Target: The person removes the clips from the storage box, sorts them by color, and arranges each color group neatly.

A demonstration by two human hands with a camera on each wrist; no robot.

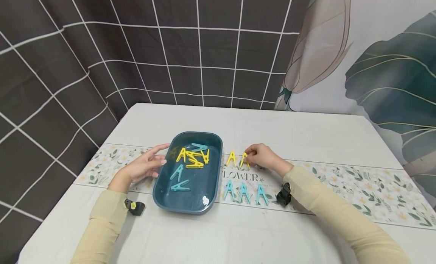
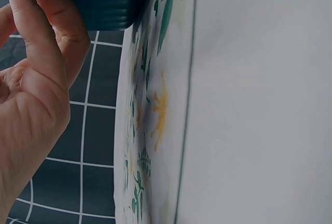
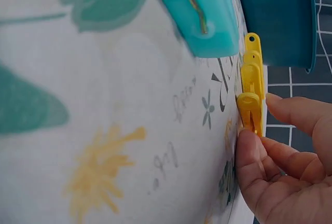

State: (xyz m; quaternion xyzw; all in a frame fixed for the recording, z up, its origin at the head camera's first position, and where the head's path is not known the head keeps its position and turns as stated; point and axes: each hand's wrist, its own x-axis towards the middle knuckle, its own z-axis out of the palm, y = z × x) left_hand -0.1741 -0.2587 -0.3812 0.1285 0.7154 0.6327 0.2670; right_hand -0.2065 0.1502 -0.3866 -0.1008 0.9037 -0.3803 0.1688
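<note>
A dark blue tray (image 1: pixel 190 210) stands on the table with several yellow clothespins (image 1: pixel 195 164) and three light-blue clothespins (image 1: pixel 179 186) inside. My left hand (image 1: pixel 144 166) touches the tray's left side, fingers loosely bent; the left wrist view shows them against its wall (image 2: pixel 98 6). To the right of the tray, my right hand (image 1: pixel 263 156) pinches a yellow clothespin (image 3: pixel 250 111) that stands on the table, legs apart. Beside it is another yellow clothespin (image 1: pixel 231 158). Nearer me, three light-blue clothespins (image 1: pixel 243 192) form a row.
White cloth with a floral band (image 1: pixel 357 188) covers the table (image 1: pixel 238 233). Behind the table hangs a dark curtain with a white grid (image 1: pixel 218 48); a leaf-patterned curtain (image 1: pixel 395 67) hangs at the right. A small black camera is strapped to each wrist.
</note>
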